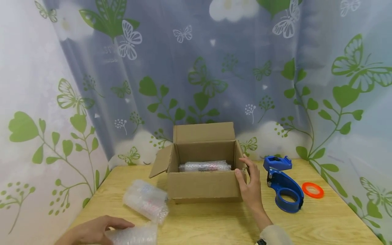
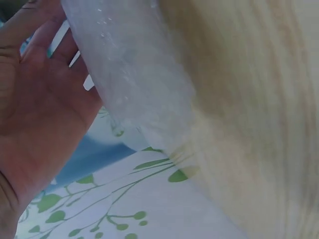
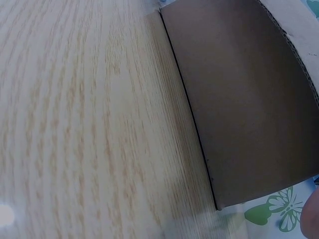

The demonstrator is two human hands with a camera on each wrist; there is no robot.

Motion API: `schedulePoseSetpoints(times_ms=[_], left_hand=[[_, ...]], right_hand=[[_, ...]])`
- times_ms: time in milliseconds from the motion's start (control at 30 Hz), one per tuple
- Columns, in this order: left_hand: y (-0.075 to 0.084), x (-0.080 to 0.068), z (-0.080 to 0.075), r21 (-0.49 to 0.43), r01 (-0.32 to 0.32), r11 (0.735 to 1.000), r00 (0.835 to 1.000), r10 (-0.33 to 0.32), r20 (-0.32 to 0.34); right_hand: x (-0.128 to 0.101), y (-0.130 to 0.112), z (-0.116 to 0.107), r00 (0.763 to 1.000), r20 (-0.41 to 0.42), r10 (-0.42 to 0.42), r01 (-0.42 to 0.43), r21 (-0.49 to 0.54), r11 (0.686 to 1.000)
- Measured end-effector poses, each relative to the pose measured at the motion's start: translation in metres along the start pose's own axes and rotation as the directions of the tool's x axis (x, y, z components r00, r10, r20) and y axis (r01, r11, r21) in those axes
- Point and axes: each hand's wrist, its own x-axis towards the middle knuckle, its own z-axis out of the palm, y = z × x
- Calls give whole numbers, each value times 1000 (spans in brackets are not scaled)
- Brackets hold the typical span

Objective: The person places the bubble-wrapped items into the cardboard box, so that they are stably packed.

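Observation:
An open cardboard box [image 1: 204,185] stands at the middle of the table with a bubble-wrapped item [image 1: 206,166] inside. My right hand [image 1: 251,187] holds the box's right front corner, thumb against the front and fingers over the side edge. At the lower left, my left hand [image 1: 92,231] touches the left end of a bubble-wrapped roll [image 1: 136,235]. The left wrist view shows its fairly straight fingers passing behind the wrap. Another bubble-wrapped bundle [image 1: 147,200] lies between that roll and the box. In the right wrist view, a brown cardboard panel [image 3: 244,104] rises beside the wood-grain tabletop.
Right of the box are a small blue tape dispenser [image 1: 277,163], a larger blue tape cutter [image 1: 286,192] and an orange-red tape ring [image 1: 313,190]. Box flaps stick out at the back and left. A patterned curtain [image 1: 196,68] encloses the wooden table [image 1: 211,224].

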Motion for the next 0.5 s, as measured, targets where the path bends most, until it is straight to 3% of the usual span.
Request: schedulePoseSetpoints(times_ms=[200,500], left_hand=[[27,0,-9,-40,-3,999,998,0,-64],[68,-5,-23,161,17,987,986,10,-167]], right_hand=[[0,1,-1,1000,2,-12,12,12,1000],[-1,5,1,1000,-2,-16,16,10,1000]])
